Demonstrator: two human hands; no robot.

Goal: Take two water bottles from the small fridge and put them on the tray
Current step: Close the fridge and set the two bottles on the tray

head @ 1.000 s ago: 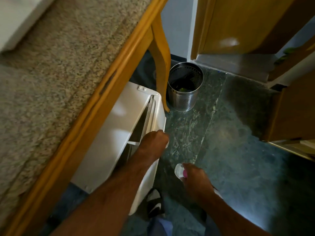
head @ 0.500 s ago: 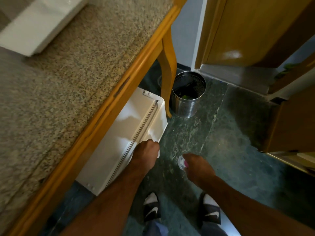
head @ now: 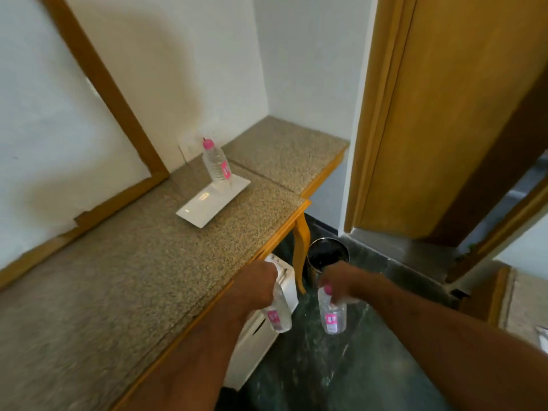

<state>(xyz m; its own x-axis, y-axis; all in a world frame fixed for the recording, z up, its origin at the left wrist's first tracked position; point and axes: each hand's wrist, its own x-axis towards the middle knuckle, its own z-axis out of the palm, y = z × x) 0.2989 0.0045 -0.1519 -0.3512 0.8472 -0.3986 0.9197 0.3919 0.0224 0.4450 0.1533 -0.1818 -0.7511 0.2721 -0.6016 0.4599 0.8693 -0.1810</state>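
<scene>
My left hand (head: 257, 284) grips a clear water bottle (head: 279, 312) by its top, just past the counter's wooden edge. My right hand (head: 341, 278) holds a second bottle (head: 332, 315) with a pink cap and pink label, hanging above the dark floor. A white rectangular tray (head: 204, 209) lies on the granite counter (head: 124, 277) near the back wall. A third pink-capped bottle (head: 216, 163) stands upright on the tray's far end. Below the counter sits the small white fridge (head: 261, 336), its door shut.
A steel waste bin (head: 327, 258) stands on the green marble floor beside the counter's curved wooden leg (head: 301, 247). A wooden door (head: 450, 114) rises on the right. A framed mirror (head: 44, 120) leans on the wall at the left.
The view has lifted from the floor to the counter and tray. My left hand left the fridge door, which is now shut, and now holds a bottle. Both hands have risen.
</scene>
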